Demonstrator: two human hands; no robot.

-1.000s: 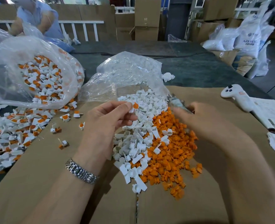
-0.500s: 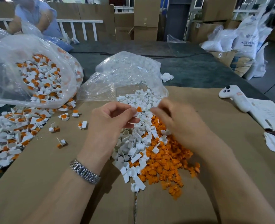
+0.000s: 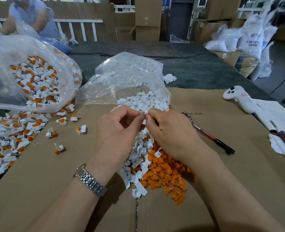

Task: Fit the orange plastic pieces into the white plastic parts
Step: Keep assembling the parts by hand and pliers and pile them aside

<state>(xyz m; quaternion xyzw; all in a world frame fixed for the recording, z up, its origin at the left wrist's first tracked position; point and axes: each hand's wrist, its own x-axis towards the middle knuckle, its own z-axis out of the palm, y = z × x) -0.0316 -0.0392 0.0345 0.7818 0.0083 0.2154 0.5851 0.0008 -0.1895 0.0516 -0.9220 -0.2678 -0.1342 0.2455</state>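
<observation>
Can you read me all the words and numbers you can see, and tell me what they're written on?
"ABS RESIN" (partly blurred; the last letters are a guess): on the white sack at the far right.
A small line under it and a logo above: too blurred to read.
Small print on the cardboard sheet, seen upside down: too small to read.
Faint writing on the paper at the right: unreadable.
Red label on the white controller: unreadable.
The wristwatch shows no readable marks.
</observation>
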